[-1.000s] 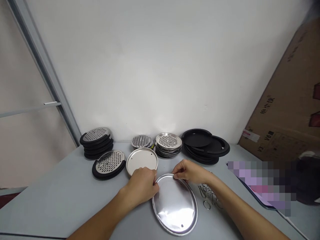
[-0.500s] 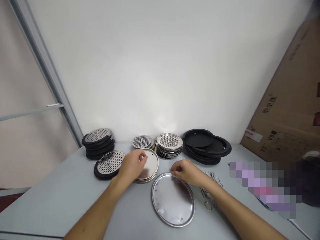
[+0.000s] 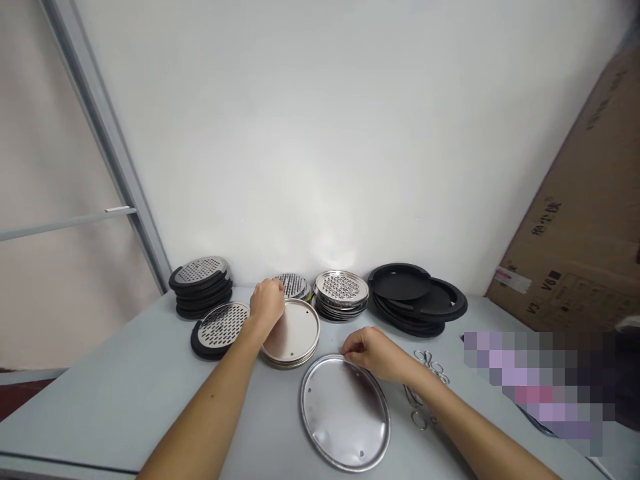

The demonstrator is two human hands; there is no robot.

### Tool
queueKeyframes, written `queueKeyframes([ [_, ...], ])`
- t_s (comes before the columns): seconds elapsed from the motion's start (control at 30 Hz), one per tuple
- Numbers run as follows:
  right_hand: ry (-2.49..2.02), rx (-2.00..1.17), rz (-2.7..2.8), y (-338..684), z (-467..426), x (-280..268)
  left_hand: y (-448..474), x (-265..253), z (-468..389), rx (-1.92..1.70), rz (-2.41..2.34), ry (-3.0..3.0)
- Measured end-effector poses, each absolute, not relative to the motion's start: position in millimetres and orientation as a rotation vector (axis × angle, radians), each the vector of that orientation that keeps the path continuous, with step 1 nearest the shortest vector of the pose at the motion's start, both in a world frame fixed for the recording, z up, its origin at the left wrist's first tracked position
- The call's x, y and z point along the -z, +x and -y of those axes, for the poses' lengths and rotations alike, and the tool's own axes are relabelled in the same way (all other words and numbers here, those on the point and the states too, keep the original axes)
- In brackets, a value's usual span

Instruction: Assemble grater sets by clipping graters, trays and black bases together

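My left hand point(image 3: 267, 305) has its fingers curled at the left edge of a small stack of round metal grater plates point(image 3: 295, 287). Its back hides most of the fingers, so any hold on a plate is out of sight. Just below it lies a stack of smooth round metal plates point(image 3: 295, 333) with small holes near the rim. My right hand point(image 3: 373, 350) is closed in a pinch over the far rim of a larger round metal plate point(image 3: 345, 417) on the table. Whatever is between its fingertips is too small to make out.
Black-rimmed graters are stacked at the back left point(image 3: 203, 290), one apart in front point(image 3: 220, 330). More grater plates point(image 3: 341, 293) and black round holders point(image 3: 415, 293) stand along the wall. Wire rings point(image 3: 420, 419) lie by my right forearm. A cardboard box point(image 3: 565, 253) borders the right.
My left hand has moved away from me, from above the smooth plates to the grater plates behind. My right hand stays at the rim of the larger plate. The view has shifted slightly.
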State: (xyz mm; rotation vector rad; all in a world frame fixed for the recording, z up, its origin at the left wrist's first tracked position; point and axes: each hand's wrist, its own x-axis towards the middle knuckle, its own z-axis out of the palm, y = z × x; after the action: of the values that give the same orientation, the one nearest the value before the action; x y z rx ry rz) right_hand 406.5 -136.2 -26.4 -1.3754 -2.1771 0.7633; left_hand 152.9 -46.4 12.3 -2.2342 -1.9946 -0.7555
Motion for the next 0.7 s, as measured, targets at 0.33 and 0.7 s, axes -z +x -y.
queueKeyframes([
  [0.33,-1.357,-0.768,2.183,404.2,139.2,26.8,145.8,-2.7,43.6,0.761,1.992,-2.213],
  [0.7,-1.376,-0.781,2.168,405.4,137.6,27.9,147.7,-2.0,35.2,0.787,1.904,-2.307],
])
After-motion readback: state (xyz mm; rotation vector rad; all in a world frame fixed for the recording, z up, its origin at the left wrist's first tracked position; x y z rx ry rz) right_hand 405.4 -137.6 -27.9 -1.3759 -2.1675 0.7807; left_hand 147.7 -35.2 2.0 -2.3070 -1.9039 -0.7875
